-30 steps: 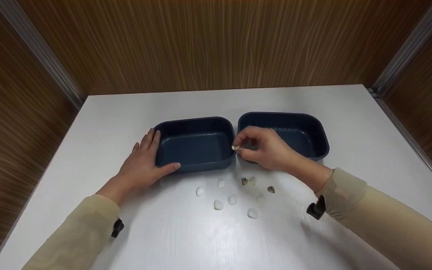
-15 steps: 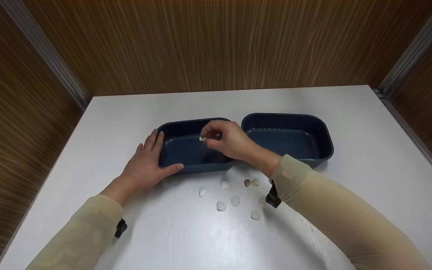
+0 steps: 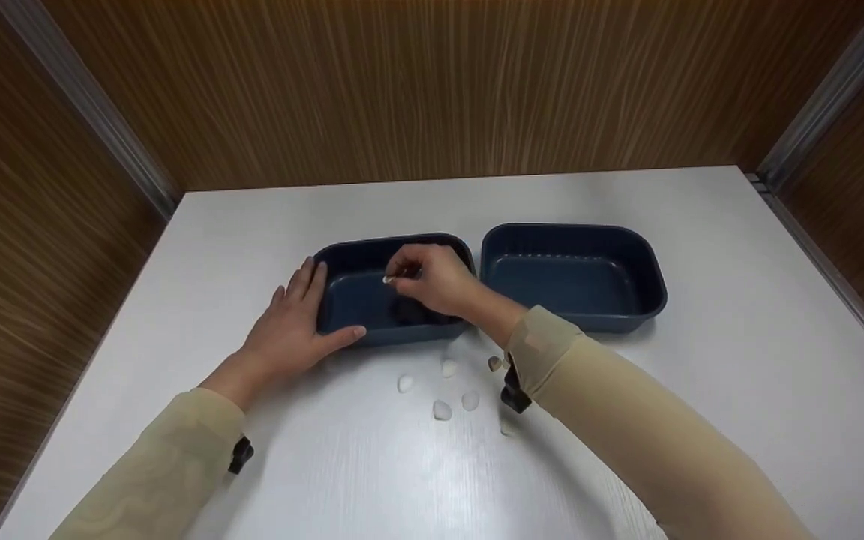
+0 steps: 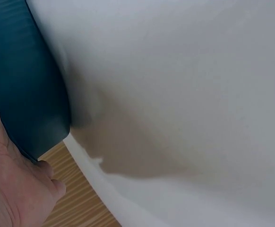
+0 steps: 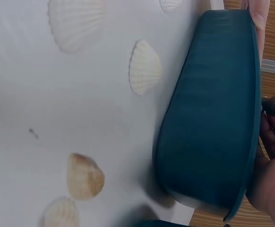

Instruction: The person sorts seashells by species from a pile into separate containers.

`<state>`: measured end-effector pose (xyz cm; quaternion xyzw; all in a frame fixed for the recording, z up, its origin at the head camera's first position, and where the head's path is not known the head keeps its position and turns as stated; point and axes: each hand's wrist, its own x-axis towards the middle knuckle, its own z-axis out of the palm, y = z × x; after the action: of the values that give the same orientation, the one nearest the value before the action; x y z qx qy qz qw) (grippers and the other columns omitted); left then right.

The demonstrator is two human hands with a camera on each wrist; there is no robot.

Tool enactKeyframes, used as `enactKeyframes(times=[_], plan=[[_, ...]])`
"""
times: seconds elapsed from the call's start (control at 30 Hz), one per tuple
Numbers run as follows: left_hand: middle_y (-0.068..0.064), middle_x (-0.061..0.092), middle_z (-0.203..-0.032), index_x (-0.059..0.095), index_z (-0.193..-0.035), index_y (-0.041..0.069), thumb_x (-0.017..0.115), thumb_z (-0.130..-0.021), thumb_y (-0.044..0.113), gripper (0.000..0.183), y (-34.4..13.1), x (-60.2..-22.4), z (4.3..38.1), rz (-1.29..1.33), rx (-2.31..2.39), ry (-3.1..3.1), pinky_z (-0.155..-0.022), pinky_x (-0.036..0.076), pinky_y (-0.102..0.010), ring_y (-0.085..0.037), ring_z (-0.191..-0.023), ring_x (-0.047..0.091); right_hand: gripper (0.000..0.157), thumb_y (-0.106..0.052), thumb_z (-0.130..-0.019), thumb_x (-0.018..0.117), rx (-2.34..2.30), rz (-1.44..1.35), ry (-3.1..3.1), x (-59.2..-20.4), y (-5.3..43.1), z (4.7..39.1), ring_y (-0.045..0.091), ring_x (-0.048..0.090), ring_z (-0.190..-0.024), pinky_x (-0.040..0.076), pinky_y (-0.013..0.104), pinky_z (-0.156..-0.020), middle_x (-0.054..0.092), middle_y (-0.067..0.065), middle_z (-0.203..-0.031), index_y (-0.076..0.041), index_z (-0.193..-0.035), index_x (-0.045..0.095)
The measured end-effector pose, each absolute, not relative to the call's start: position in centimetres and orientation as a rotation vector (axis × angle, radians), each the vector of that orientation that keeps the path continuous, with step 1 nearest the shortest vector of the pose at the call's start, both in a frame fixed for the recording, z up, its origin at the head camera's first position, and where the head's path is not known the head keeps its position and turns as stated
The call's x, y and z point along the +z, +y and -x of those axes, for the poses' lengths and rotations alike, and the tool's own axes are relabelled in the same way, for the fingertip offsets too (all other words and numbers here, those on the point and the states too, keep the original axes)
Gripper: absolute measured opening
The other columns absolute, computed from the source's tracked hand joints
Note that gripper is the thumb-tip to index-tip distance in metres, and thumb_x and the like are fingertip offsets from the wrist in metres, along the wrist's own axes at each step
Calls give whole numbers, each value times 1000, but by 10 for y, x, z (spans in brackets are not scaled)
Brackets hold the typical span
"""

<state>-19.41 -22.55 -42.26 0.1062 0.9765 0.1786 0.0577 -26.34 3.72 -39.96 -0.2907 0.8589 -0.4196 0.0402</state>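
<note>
My right hand (image 3: 439,281) is over the left dark blue bin (image 3: 417,335), thumb and fingers pinching a small whitish shell (image 3: 387,280). At the left end of that bin lies my left hand (image 3: 289,322), fingers straight along its side and thumb at the front wall. In the left wrist view the left hand (image 4: 19,184) sits beside the bin wall (image 4: 29,80). In front of the bin, white ribbed seashells (image 5: 145,67) and a brownish shell (image 5: 84,177) lie on the table. My right forearm covers part of the table there.
A second dark blue bin (image 3: 574,289) stands right of the first, their ends close together. The white table (image 3: 327,465) is enclosed by wood-grain panels (image 3: 432,90) at the back and sides.
My right hand has moved left with the pinched shell, from the near end of the right bin to over the left bin. The left hand has stayed at the left bin.
</note>
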Motion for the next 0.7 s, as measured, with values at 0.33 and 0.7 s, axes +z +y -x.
enactKeyframes(times=[0.33,0.7], plan=[[-15,-8,-177,-3,-170,10,47,-88,92,126,-224,-422,196,-327,534,2955,-128,11,-59,-41,-162,6,15,-11,-100,75,-1214,840,2662,-400,34,265,18,68,-99,55,32,-89,74,6,-108,-7,-114,75],[-14,-9,-177,-3,-170,10,47,-88,92,126,-221,-419,194,-342,527,2950,-128,11,-60,-44,-161,6,19,-7,-99,72,-1308,904,2619,-377,55,254,21,70,-109,55,39,-98,75,11,-115,-4,-118,74]])
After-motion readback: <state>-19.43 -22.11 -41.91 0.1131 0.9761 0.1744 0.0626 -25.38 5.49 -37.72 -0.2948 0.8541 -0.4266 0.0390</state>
